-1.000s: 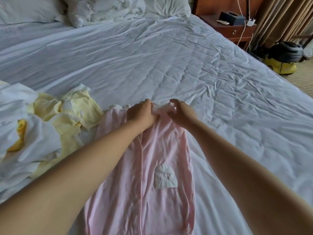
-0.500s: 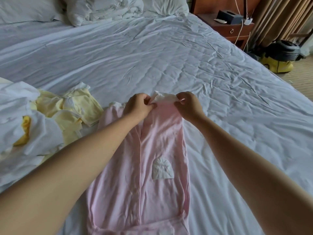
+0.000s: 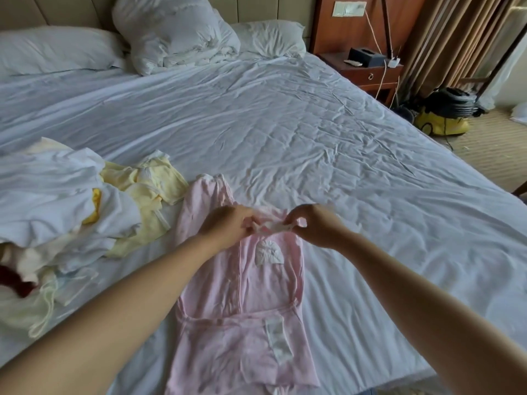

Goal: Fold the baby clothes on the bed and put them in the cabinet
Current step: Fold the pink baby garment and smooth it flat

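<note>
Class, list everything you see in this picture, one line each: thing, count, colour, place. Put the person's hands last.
pink baby garment: one, pink with a white patch, near middle of bed
yellow baby clothes: count unclear, pale yellow, left of the pink garment
white clothes pile: one heap, white, left edge of bed
bed: one, white sheet, fills the view
pillows: two, white, at the headboard
nightstand: one, brown wood, right of the headboard
black box: one, black, on the nightstand
vacuum cleaner: one, yellow and black, floor at right
left hand: one, pinches the garment's collar edge
right hand: one, pinches the same edge
</note>
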`<state>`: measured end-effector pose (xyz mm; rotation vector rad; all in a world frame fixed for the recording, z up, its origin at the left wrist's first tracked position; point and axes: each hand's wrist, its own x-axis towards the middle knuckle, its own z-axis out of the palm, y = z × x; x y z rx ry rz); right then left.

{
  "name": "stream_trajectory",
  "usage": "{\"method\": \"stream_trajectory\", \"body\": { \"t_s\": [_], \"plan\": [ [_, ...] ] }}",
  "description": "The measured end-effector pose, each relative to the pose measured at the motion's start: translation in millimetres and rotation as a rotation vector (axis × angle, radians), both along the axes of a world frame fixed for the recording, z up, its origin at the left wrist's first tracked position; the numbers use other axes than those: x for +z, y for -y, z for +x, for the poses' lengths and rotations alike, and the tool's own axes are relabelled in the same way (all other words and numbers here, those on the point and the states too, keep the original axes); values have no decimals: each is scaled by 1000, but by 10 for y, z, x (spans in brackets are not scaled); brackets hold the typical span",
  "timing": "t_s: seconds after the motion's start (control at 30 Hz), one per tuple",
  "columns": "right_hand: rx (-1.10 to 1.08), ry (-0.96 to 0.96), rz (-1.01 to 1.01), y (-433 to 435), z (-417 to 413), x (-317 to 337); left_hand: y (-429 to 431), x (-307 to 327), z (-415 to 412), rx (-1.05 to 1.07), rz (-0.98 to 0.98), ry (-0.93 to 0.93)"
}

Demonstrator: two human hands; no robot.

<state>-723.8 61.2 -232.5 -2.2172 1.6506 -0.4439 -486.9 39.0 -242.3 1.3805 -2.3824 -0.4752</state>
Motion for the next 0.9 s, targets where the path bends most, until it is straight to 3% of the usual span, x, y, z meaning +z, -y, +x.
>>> {"method": "stream_trajectory", "body": {
  "t_s": [0.2, 0.3, 0.37, 0.43, 0.6, 0.9],
  "plan": [
    [148, -176, 142, -285, 59, -209, -178, -188, 18, -119, 15, 261],
    [108, -163, 104, -282, 88, -134, -165, -179, 4, -95, -20, 177],
    [30, -115, -1, -229, 128, -102, -143, -155, -40, -76, -148, 118],
    [-29, -78, -74, -150, 201, -102, -120, -159, -96, -36, -204, 146],
    [-45, -232, 116, -57, 345, -419, -94, -391, -126, 7, 6, 430],
    [15, -360, 224, -63, 277, -666, -26, -606, -167, 51, 176, 374]
  ]
}}
